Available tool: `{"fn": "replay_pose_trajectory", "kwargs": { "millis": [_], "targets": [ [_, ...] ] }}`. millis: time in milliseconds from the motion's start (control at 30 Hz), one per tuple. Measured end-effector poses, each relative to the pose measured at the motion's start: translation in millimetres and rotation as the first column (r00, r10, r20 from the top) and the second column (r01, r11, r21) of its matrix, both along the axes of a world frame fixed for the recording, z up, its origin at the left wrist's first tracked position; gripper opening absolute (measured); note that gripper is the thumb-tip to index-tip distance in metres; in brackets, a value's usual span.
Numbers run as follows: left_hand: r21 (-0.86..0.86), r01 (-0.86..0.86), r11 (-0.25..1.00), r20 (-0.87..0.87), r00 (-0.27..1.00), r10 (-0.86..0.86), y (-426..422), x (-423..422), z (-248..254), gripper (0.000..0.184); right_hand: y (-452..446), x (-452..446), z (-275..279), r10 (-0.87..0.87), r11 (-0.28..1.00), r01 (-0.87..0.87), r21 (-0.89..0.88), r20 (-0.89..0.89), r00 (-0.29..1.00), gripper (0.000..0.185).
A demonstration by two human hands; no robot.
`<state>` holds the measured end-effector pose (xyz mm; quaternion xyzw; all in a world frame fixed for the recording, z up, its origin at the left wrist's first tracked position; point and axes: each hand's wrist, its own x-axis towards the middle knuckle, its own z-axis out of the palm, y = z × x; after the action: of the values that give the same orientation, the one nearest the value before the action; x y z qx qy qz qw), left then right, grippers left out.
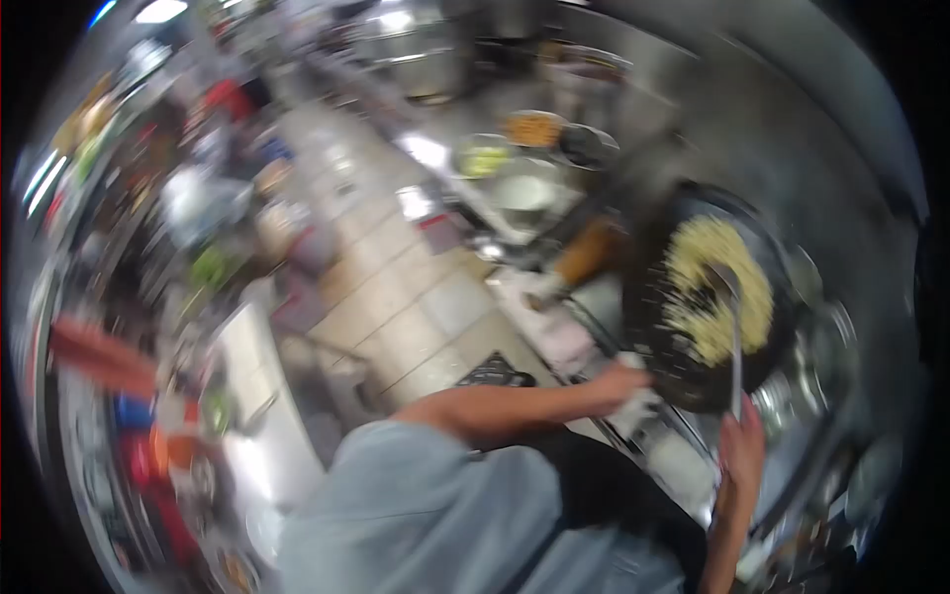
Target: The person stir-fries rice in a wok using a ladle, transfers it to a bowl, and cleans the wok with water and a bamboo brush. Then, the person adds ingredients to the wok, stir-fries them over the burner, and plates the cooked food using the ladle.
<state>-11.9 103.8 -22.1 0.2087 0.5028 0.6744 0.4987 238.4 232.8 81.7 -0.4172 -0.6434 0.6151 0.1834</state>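
A dark wok (648,332) on the stove at the right holds pale yellow food (737,247), spread in a rough ring with loose bits toward the near left side. My right hand (742,436) is closed around the handle of a metal ladle (736,346), whose bowl rests in the middle of the food. At the wok's lower left edge is my left hand (623,384), its fingers blurred; what they grip, if anything, cannot be made out.
Bowls with orange food (532,129) and green food (482,158), plus a pale bowl (524,193), stand beyond the wok. A brown cylindrical object (589,252) lies nearer. Large metal pots (416,54) are at the back. Tiled floor (396,257) runs left.
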Motion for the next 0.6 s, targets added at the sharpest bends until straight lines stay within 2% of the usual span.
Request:
{"fn": "replay_pose_trajectory", "kwargs": {
  "millis": [33,100,167,233,267,300,333,367,433,467,500,567,600],
  "targets": [
    [-0.061,0.018,0.998,0.093,0.996,-0.013,-7.4,0.0,-5.0,0.018,-6.2,-2.5,16.2,0.007,0.999,-0.010,-0.052,-0.067,0.998,0.056],
    [-0.194,0.089,0.977,0.268,0.963,-0.035,10.8,-16.6,-17.0,0.018,-26.7,-6.2,42.3,-0.050,0.999,0.050,0.021,-0.015,0.999,0.060],
    [-0.246,0.136,0.960,0.361,0.932,-0.039,57.7,-37.2,-15.3,0.018,-54.1,-3.9,71.9,-0.131,0.991,0.131,0.016,0.026,0.991,0.061],
    [-0.199,0.154,0.968,0.397,0.916,-0.064,97.8,-44.7,18.6,0.017,-61.1,-3.6,88.2,-0.136,0.988,0.114,0.104,0.234,0.963,0.060],
    [-0.196,0.150,0.969,0.374,0.925,-0.068,107.5,-39.6,18.8,0.016,-53.6,2.5,71.4,-0.134,0.971,0.073,0.226,0.269,0.954,0.060],
    [-0.203,0.111,0.973,0.341,0.939,-0.036,112.5,-48.3,6.6,0.015,-34.7,-6.5,24.3,-0.103,0.943,-0.002,0.332,0.297,0.949,0.059],
    [-0.213,0.071,0.974,0.308,0.951,-0.002,109.6,-53.0,4.5,0.014,-32.6,-12.1,17.1,-0.089,0.943,-0.036,0.330,0.357,0.930,0.058],
    [-0.215,0.120,0.969,0.383,0.923,-0.029,108.5,-53.4,8.7,0.013,-30.5,-17.7,9.8,-0.074,0.943,-0.073,0.326,0.415,0.907,0.057],
    [-0.211,0.160,0.964,0.532,0.847,-0.024,111.2,-42.4,18.6,0.012,-26.5,-40.1,29.4,0.013,0.989,-0.095,0.111,0.579,0.815,0.056],
    [-0.061,0.219,0.974,0.628,0.766,-0.133,124.2,-47.4,-29.1,0.012,-23.2,-37.4,25.2,-0.031,0.978,-0.085,0.192,0.533,0.846,0.057],
    [-0.134,0.139,0.981,0.580,0.814,-0.036,132.0,-39.5,-38.9,0.017,-20.6,-33.3,21.4,-0.070,0.960,-0.074,0.272,0.485,0.872,0.059],
    [-0.224,-0.053,0.973,0.529,0.832,0.167,124.5,-23.9,-21.7,0.028,-10.7,-16.6,-11.2,-0.049,0.915,-0.102,0.391,0.357,0.933,0.058],
    [-0.329,-0.225,0.917,0.249,0.916,0.314,134.1,-14.2,-26.0,0.030,-21.0,-23.3,12.7,-0.001,0.979,-0.103,0.177,0.508,0.861,0.058]
  ]
}}
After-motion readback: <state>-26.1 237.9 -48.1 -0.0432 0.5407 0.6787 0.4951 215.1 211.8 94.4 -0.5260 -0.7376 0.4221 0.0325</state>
